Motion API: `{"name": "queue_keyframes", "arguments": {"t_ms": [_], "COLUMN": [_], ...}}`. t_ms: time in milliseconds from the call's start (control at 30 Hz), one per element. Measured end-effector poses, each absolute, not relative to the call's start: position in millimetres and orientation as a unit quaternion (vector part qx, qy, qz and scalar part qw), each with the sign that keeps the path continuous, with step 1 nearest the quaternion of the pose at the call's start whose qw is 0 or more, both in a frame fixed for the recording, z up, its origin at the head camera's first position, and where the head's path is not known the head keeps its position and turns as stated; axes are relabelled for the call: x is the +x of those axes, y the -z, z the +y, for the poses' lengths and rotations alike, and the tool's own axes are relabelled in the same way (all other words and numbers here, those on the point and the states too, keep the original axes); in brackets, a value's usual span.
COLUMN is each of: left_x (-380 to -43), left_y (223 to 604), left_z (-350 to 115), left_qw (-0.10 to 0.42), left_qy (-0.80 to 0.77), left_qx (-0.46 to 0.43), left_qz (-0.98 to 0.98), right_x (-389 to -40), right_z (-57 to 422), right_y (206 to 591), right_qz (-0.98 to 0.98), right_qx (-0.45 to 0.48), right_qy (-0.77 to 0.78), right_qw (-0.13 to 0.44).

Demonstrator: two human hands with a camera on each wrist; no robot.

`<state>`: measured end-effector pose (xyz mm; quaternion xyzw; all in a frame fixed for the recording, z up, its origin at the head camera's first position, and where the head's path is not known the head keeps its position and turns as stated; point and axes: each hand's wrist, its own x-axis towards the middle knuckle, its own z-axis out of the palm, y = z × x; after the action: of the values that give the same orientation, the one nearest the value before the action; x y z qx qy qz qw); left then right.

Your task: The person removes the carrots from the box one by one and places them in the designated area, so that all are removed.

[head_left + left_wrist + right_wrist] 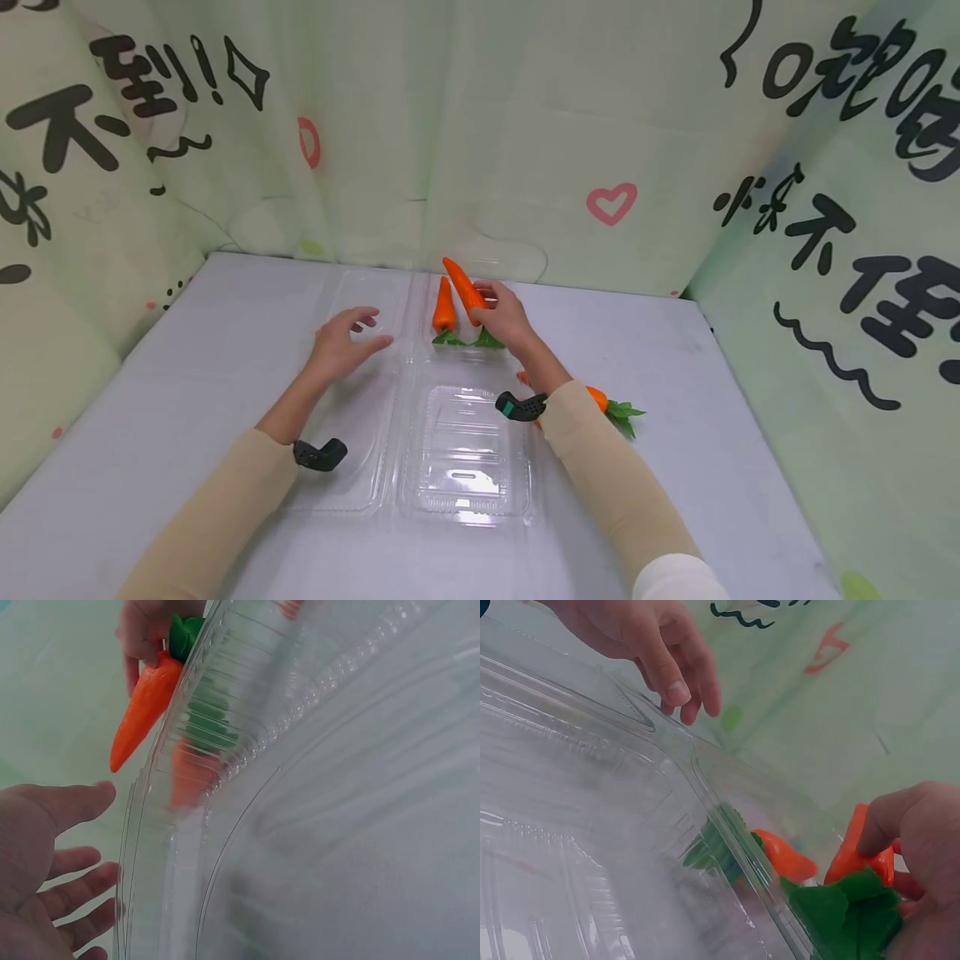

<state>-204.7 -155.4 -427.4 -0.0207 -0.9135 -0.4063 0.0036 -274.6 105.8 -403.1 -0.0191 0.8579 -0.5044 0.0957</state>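
My right hand (504, 315) pinches an orange carrot (463, 287) near its leafy green end, over the rear compartment of a clear plastic box. Within that compartment lies a second carrot (444, 308), its leaves toward me. The left hand (341, 346) hangs over the transparent lid side of the box, thumb and fingers spread apart with nothing between them. In the left wrist view, the held carrot (146, 709) points down beside the clear wall (225, 727). From the right wrist, the thumb presses the held carrot (855, 859) just above its leaves (847, 915).
A clear ribbed tray (463, 450) stands in front, with a flat clear lid (352, 467) to its left. More carrot (597, 398) with green leaves lies on the white table (675, 500) under my right forearm. Printed curtains (480, 125) enclose the table's back and sides.
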Motion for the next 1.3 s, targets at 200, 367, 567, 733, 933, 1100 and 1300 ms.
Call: {"name": "queue_keyframes", "arguments": {"t_ms": [200,367,567,733,933,1100,1300], "left_x": [-205.9,-205.7,-206.7,-208.9,-208.7,-208.6,-212.0], "left_y": [427.8,427.7,430.0,431.9,432.7,433.4,434.3], "left_z": [-148.4,-143.7,-139.7,-138.0,-135.7,-133.7,-131.6], "left_qw": [-0.008,-0.011,-0.02,-0.019,-0.015,-0.021,-0.02], "left_qy": [0.407,0.408,0.412,0.41,0.412,0.413,0.414], "left_qx": [-0.025,-0.03,-0.026,-0.029,-0.031,-0.029,-0.035], "left_qz": [-0.913,-0.913,-0.911,-0.911,-0.911,-0.91,-0.91], "right_x": [-270.8,-267.2,-263.3,-259.0,-253.1,-249.2,-246.7], "right_z": [112.1,118.3,127.2,132.7,140.5,148.6,157.4], "right_y": [397.9,393.3,389.2,386.1,384.5,382.4,379.7], "right_qz": [0.854,0.844,0.836,0.831,0.833,0.837,0.838], "right_qx": [-0.019,-0.017,-0.014,-0.026,-0.022,-0.009,0.004], "right_qy": [0.513,0.529,0.543,0.552,0.55,0.543,0.543], "right_qw": [0.09,0.081,0.076,0.063,0.063,0.066,0.063]}}
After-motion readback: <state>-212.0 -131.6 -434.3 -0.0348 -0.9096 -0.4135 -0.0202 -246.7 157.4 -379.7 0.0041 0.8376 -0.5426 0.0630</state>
